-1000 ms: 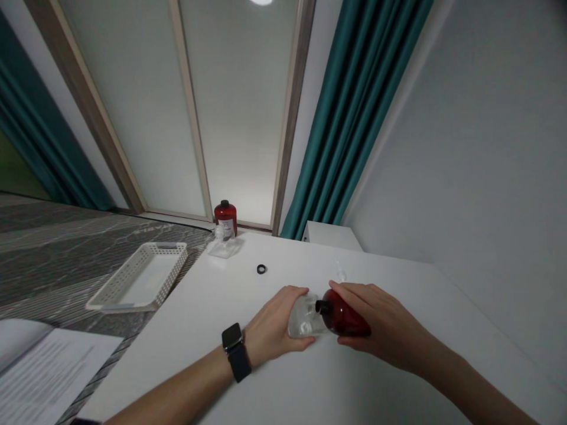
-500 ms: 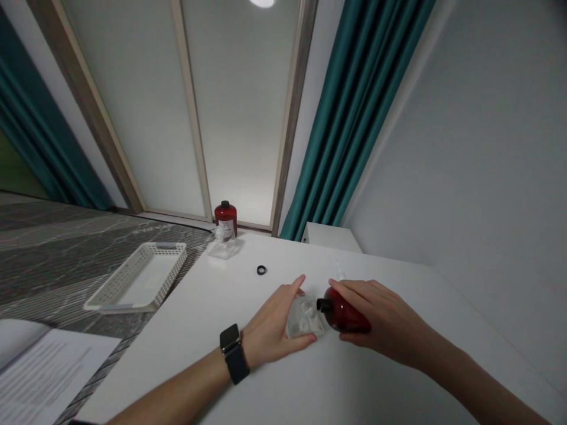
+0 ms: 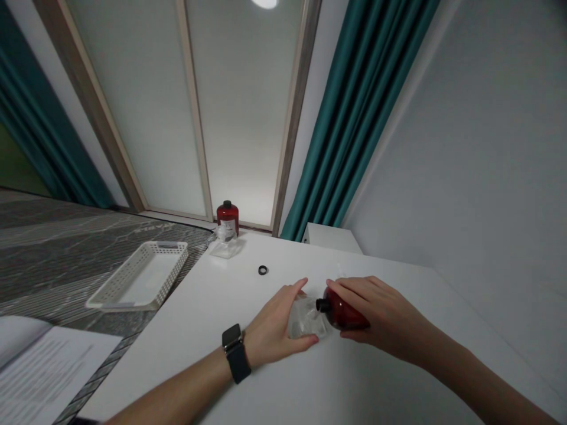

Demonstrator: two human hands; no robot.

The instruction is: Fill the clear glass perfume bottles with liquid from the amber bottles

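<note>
My right hand (image 3: 383,316) is wrapped round a dark red bottle (image 3: 344,311), which it holds tilted with the black neck pointing left. The neck is over a clear container (image 3: 306,317) on the white table (image 3: 248,295). Around the left side of that container my left hand (image 3: 277,324) is curved, thumb and fingers at its edges. Whether liquid is flowing is too small to tell. A small black ring (image 3: 263,270) lies on the table beyond my left hand.
At the table's far left corner stand a second red bottle (image 3: 227,218) with a black cap and a clear container (image 3: 225,248). Further left are a white basket (image 3: 144,277) and an open book (image 3: 57,366). A white cabinet (image 3: 333,238) stands behind the table.
The view has shifted very slightly. Both hands, the tilted bottle and the clear container keep nearly the same positions.
</note>
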